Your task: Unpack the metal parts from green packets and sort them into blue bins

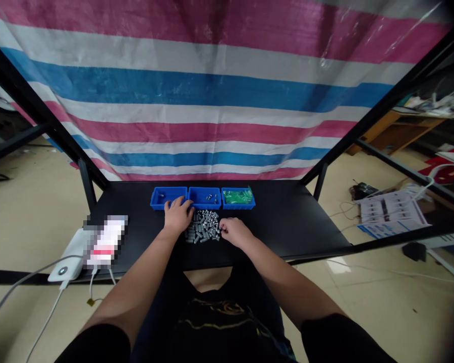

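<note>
A pile of small silver-grey metal cylinders and fittings (201, 233) lies on the black table between my two hands. My left hand (177, 217) rests at the pile's upper left edge, fingers spread, with fingertips close to the front of the blue bins. At the pile's right edge my right hand (235, 232) is closed in a pinch; what its fingertips hold is too small to make out. Behind the pile, the left blue bin (157, 206) contains a tiny piece, the middle blue bin (204, 206) several small metal parts, and the right blue bin (239, 206) green plastic-looking pieces.
On the table's left side lie a blurred-out phone (108, 242) and a white power bank (66, 267) with cables. A striped plastic sheet (212, 91) hangs behind the table, between black frame posts (320, 181). A carton (393, 214) stands on the floor at right.
</note>
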The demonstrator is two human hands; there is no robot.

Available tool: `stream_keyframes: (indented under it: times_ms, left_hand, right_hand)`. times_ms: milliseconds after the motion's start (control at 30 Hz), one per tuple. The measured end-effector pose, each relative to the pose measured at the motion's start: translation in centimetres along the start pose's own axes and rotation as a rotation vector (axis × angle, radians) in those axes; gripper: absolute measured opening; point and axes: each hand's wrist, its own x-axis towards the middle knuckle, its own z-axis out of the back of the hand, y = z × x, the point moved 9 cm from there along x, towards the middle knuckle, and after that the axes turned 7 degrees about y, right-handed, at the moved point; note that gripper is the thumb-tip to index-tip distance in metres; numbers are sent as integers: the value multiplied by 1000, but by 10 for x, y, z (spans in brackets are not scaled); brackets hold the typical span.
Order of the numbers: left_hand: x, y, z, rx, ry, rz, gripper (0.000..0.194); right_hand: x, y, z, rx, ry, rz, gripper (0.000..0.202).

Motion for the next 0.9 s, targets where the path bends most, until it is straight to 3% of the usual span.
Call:
stream_keyframes:
  times_ms: [167, 300, 367, 433, 600, 733, 900]
  left_hand:
    - [-2, -4, 4, -14, 52, -41, 39]
    - [-17, -8, 27, -27, -78, -39, 42]
    - [-30, -6, 37, -45, -126, -19, 37]
    - [-46, 0, 42, -85, -139, 2, 32]
    - [-86, 15, 36, -188, -106, 12, 24]
    - [-101, 21, 23, -226, -69, 35, 22]
    - [-100, 21, 15, -260, -43, 31, 20]
  right_hand:
    - [22, 2, 23, 167, -2, 74, 13]
    - [39, 2, 67, 345, -318, 77, 16]
    - [38, -1, 76, 330, -412, 51, 21]
    - [35, -4, 69, 288, -365, 44, 18]
    - [18, -9, 16, 243, 10, 111, 16]
    - [11, 0, -2, 203, 53, 195, 14]
    - [14, 12, -3, 92, 96, 248, 14]
